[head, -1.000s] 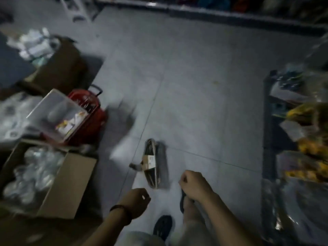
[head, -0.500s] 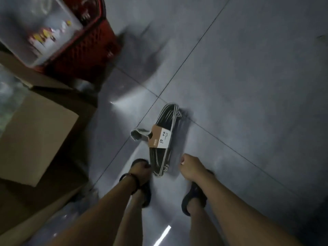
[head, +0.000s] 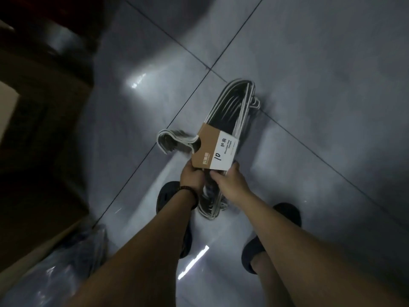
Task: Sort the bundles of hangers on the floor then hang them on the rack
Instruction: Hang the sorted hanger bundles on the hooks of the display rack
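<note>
**Head view: one bundle in hand, hanging all still to do**

Left grip (head: 192,176) and right grip (head: 230,183) both clench the hanger bundle (head: 234,103) just on the near side of its card sleeve (head: 213,152), one from each side. The bundle sits low over the floor (head: 321,89); I cannot tell whether its far end touches the tiles. Its long axis runs from under the grips away ahead of them, slanting right. The hooks (head: 172,140) jut sideways, just beyond the left grip and off to its left. I judge the task barely begun. No rack is in view, so the sorting and every hanging remain.
</note>
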